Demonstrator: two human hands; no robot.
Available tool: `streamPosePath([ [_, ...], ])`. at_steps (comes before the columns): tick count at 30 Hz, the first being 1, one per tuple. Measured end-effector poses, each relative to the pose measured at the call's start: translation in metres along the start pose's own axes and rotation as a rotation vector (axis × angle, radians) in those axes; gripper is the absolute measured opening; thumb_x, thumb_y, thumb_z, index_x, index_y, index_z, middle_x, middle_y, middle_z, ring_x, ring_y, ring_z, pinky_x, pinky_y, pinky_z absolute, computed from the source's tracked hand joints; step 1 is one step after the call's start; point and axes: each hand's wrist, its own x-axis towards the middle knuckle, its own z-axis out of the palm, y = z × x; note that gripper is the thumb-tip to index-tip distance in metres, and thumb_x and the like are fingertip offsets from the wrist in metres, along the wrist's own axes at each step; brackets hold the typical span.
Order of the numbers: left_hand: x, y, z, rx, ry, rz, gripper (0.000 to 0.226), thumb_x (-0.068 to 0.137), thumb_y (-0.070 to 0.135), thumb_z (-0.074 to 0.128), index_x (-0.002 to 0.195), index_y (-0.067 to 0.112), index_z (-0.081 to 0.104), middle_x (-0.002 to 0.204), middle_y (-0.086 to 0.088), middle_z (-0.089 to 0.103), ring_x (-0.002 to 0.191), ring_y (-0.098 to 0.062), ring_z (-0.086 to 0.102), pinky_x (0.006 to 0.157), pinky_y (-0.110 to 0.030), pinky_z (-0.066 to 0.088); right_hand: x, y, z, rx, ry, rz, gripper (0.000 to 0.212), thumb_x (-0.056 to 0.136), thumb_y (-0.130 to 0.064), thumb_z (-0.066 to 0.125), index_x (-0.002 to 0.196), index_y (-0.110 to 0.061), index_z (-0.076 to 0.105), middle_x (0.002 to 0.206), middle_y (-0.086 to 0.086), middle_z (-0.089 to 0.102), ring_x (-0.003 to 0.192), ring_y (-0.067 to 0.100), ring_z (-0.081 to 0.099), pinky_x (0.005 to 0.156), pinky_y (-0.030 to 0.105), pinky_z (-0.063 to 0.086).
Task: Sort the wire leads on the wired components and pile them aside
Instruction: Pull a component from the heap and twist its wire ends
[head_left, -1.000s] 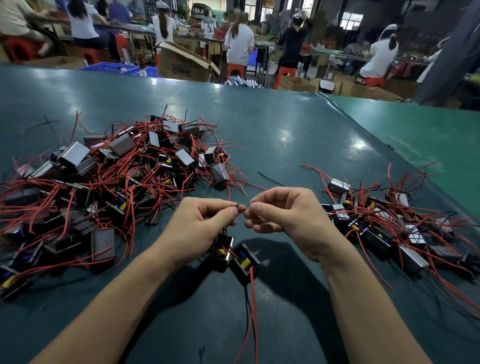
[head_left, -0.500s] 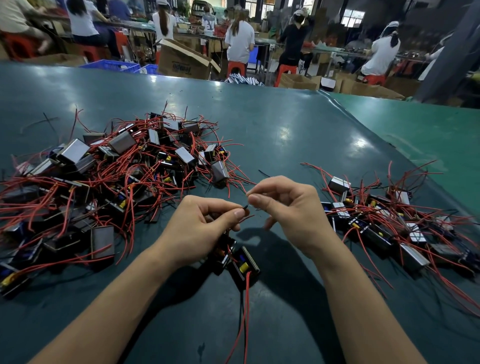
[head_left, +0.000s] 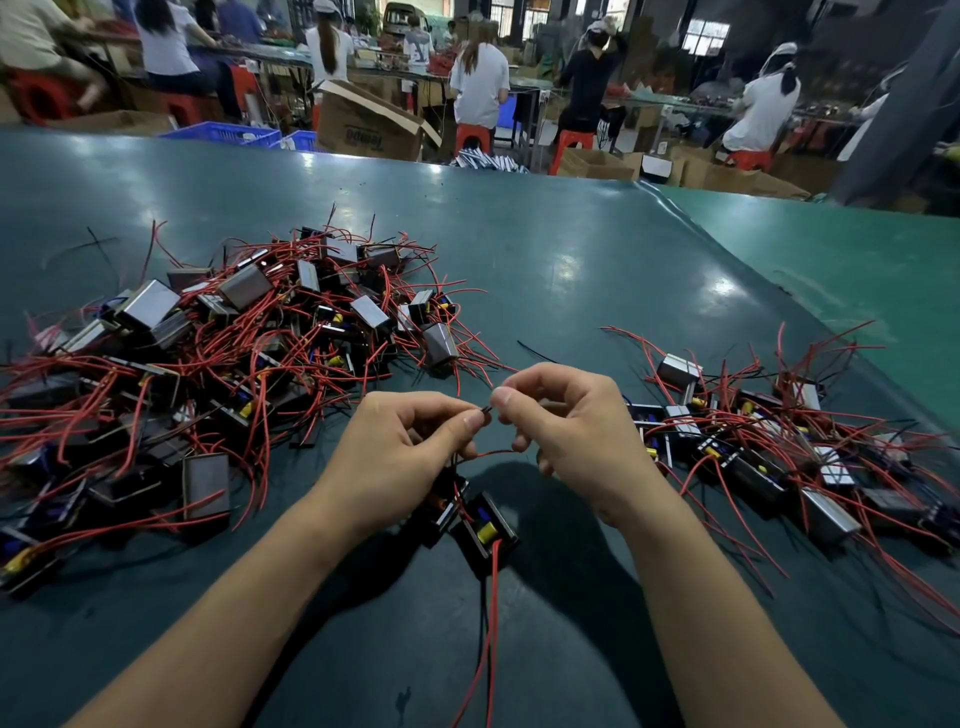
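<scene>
Two piles of wired components, two components under my hands.
My left hand (head_left: 400, 447) and right hand (head_left: 566, 426) pinch one wire tip (head_left: 487, 409) together.

big pile (head_left: 208, 364) left on table (head_left: 571, 260) | small pile (head_left: 779, 441) right | held component (head_left: 485, 530) between, nearer

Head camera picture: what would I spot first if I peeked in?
Probably the big tangled pile of boxy parts with red wires on the left, and a smaller pile on the right. Between them, the left hand and right hand pinch a wire tip.
</scene>
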Motion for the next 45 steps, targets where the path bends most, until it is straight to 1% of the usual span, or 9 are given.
streamPosePath([
  [7, 0.003, 0.000, 0.000, -0.089, 0.004, -0.025, 0.011, 0.091, 0.011, 0.065, 0.092, 0.007, 0.076, 0.067, -0.005, 0.073, 0.061, -0.004, 0.064, 0.059, -0.012, 0.047, -0.002, -0.004, 0.009, -0.125, 0.213, -0.244, 0.010, 0.084, -0.011, 0.074, 0.080, -0.019, 0.077, 0.077, -0.005, 0.070, 0.059, 0.018, 0.060, 0.056, 0.033, 0.051],
  [14, 0.004, 0.000, -0.001, -0.118, 0.065, -0.023, 0.011, 0.092, 0.008, 0.063, 0.089, 0.006, 0.074, 0.068, -0.002, 0.073, 0.046, 0.000, 0.047, 0.051, -0.010, 0.037, -0.002, -0.002, 0.009, -0.145, 0.279, -0.259, 0.007, 0.084, -0.010, 0.074, 0.081, -0.016, 0.077, 0.081, -0.001, 0.068, 0.057, 0.020, 0.058, 0.054, 0.022, 0.046],
  [20, 0.005, -0.003, -0.002, -0.141, 0.061, -0.021, 0.012, 0.092, 0.010, 0.063, 0.090, 0.010, 0.074, 0.072, -0.001, 0.075, 0.060, -0.013, 0.060, 0.061, -0.021, 0.045, -0.002, -0.003, 0.009, -0.135, 0.174, -0.283, 0.008, 0.085, -0.010, 0.074, 0.084, -0.017, 0.078, 0.084, -0.002, 0.069, 0.060, 0.012, 0.057, 0.058, 0.036, 0.051],
  [24, 0.003, -0.002, 0.001, -0.126, 0.018, 0.015, 0.012, 0.092, 0.005, 0.062, 0.088, 0.004, 0.073, 0.065, 0.001, 0.071, 0.056, 0.004, 0.059, 0.060, -0.006, 0.042, -0.002, 0.000, 0.007, -0.156, 0.129, -0.300, 0.010, 0.086, -0.012, 0.073, 0.093, -0.015, 0.079, 0.087, -0.001, 0.067, 0.067, 0.012, 0.059, 0.062, 0.038, 0.052],
  [28, 0.003, -0.001, 0.002, -0.096, -0.002, 0.004, 0.014, 0.091, 0.008, 0.064, 0.084, 0.014, 0.074, 0.065, -0.003, 0.071, 0.063, -0.006, 0.064, 0.064, -0.021, 0.050, 0.000, 0.001, 0.008, -0.162, 0.106, -0.275, 0.011, 0.087, -0.014, 0.072, 0.095, -0.015, 0.078, 0.088, -0.001, 0.068, 0.073, 0.017, 0.064, 0.063, 0.038, 0.055],
  [34, -0.001, 0.002, -0.001, -0.024, -0.079, 0.003, 0.012, 0.091, 0.012, 0.065, 0.087, 0.017, 0.075, 0.069, -0.006, 0.071, 0.073, -0.041, 0.063, 0.065, -0.050, 0.050, 0.002, 0.004, -0.001, -0.202, -0.080, -0.044, 0.016, 0.093, -0.023, 0.064, 0.079, -0.018, 0.071, 0.058, -0.011, 0.060, 0.050, 0.005, 0.052, 0.049, 0.013, 0.039],
  [37, -0.001, -0.001, -0.001, 0.019, -0.074, 0.010, 0.013, 0.091, 0.012, 0.066, 0.086, 0.020, 0.075, 0.069, -0.002, 0.072, 0.063, -0.036, 0.061, 0.055, -0.043, 0.048, 0.001, 0.005, 0.006, -0.303, -0.016, -0.053, 0.023, 0.093, -0.029, 0.064, 0.071, -0.022, 0.065, 0.051, -0.009, 0.055, 0.044, 0.004, 0.051, 0.047, 0.017, 0.039],
  [41, 0.000, -0.006, 0.001, 0.095, -0.062, 0.033, 0.016, 0.091, 0.011, 0.066, 0.085, 0.020, 0.077, 0.065, 0.003, 0.071, 0.044, -0.001, 0.046, 0.045, -0.013, 0.035, -0.001, 0.008, 0.017, -0.467, 0.162, -0.082, 0.030, 0.089, -0.033, 0.067, 0.063, -0.019, 0.062, 0.049, -0.010, 0.052, 0.047, 0.008, 0.051, 0.052, 0.027, 0.040],
  [45, 0.001, -0.009, -0.001, 0.142, -0.063, 0.022, 0.017, 0.092, 0.010, 0.064, 0.083, 0.016, 0.077, 0.064, 0.003, 0.069, 0.041, 0.000, 0.044, 0.044, -0.010, 0.033, -0.007, 0.007, 0.027, -0.707, 0.222, -0.309, 0.034, 0.090, -0.029, 0.066, 0.062, -0.017, 0.052, 0.057, -0.007, 0.045, 0.056, 0.019, 0.045, 0.057, 0.030, 0.032],
])
